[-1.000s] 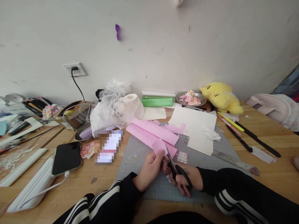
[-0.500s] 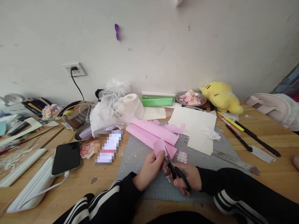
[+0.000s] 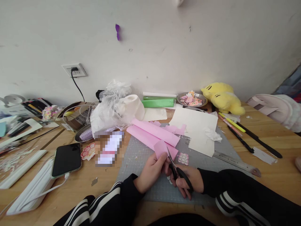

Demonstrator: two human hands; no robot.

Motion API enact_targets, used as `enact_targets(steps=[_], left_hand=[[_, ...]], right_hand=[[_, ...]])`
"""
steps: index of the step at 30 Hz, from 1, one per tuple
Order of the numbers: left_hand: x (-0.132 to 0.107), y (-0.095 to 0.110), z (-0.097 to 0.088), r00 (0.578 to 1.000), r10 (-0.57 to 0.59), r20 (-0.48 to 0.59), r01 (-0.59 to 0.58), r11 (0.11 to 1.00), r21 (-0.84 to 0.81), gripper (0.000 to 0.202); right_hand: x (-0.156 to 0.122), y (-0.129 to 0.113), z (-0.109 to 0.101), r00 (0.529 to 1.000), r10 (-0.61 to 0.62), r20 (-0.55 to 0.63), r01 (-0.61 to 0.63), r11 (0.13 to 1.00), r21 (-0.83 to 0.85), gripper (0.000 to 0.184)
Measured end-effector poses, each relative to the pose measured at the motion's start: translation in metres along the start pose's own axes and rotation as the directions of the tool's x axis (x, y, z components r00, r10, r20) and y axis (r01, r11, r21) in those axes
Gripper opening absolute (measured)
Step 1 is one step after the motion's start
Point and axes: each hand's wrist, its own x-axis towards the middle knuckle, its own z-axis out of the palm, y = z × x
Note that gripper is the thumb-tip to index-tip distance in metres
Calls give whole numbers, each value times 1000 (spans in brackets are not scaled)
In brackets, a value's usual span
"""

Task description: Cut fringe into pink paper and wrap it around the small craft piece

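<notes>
My left hand (image 3: 150, 171) pinches a small piece of pink paper (image 3: 161, 147) and holds it up over the grey cutting mat (image 3: 136, 157). My right hand (image 3: 190, 180) grips black-handled scissors (image 3: 175, 168); their blades point up and left into the right edge of the pink piece. Just behind lies a roll of pink paper (image 3: 152, 133) on the mat. A small patterned sticker (image 3: 183, 158) lies on the mat to the right of the blades.
White card (image 3: 195, 125), a metal ruler (image 3: 235, 161) and pens (image 3: 242, 131) lie right of the mat. A phone (image 3: 67, 158) sits at the left. A plastic bag with a paper roll (image 3: 117, 110), green rolls (image 3: 158, 102), a dish of stickers (image 3: 192, 99) and a yellow plush toy (image 3: 223, 97) line the wall.
The scissors and my right hand have shifted slightly along the edge of the pink piece, and the blade angle has changed a little. My left hand has held the paper nearly still.
</notes>
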Motion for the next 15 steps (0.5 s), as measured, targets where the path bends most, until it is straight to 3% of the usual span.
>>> enact_targets(steps=[15], left_hand=[[0,3,2,999,-11,-44,11,1000,0,36]], right_hand=[[-3,-6,2,1000,-14,-2,14,999,30,63]])
